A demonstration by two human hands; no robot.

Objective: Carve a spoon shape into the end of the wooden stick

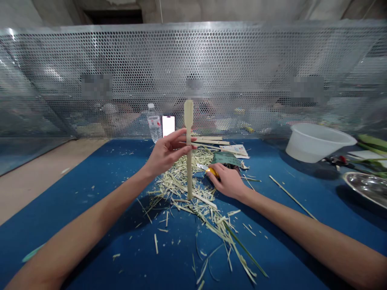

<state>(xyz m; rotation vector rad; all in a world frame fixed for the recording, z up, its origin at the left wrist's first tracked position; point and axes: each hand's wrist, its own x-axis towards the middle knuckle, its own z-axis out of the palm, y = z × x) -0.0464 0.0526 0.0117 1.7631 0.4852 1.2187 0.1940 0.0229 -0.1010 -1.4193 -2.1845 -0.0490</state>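
My left hand pinches a pale green carved stalk near its middle and holds it upright. The stalk has a wider flat blade at the top and a narrow stem below. To the right, my right hand is closed around a yellow-handled knife, its metal blade pointing left. Under and around the stalk lies a heap of thin pale green shavings. Just behind my right hand is a dark green packet.
A water bottle and a lit phone stand by the perforated metal screen. Long strips and a white packet lie behind the heap. At the right are a white tub, a metal bowl and leaves.
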